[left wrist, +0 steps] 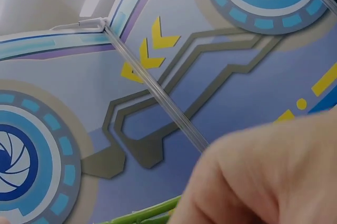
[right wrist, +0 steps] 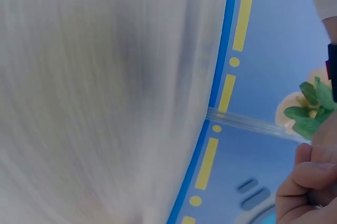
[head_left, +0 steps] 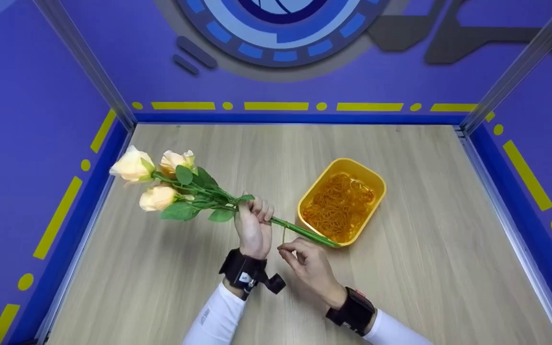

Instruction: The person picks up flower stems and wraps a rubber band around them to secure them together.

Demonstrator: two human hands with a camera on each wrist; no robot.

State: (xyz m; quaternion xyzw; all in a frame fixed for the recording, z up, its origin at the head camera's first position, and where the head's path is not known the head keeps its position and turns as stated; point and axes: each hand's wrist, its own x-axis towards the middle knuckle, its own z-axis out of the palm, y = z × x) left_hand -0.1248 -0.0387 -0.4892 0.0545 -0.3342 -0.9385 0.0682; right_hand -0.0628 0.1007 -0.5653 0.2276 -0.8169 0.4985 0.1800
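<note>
My left hand (head_left: 254, 227) grips a bunch of pale peach roses (head_left: 158, 197) by their green stems (head_left: 304, 231). The blooms point to the upper left, and the stem ends reach over the near rim of a yellow box. Between thumb and fingers, my right hand (head_left: 307, 263) pinches a thin rubber band (head_left: 284, 235), which is stretched down from the stems. In the left wrist view, part of the left hand (left wrist: 263, 176) covers most of the stems (left wrist: 145, 213). The right wrist view catches a curled hand (right wrist: 308, 190) at the edge, near rose leaves (right wrist: 310, 111).
The yellow box (head_left: 379, 179) holds many loose rubber bands (head_left: 338, 208) and stands right of the left hand. A pale wood table (head_left: 424, 268) lies beneath, bordered by blue printed panels (head_left: 276, 88) and metal corner posts (head_left: 511, 72).
</note>
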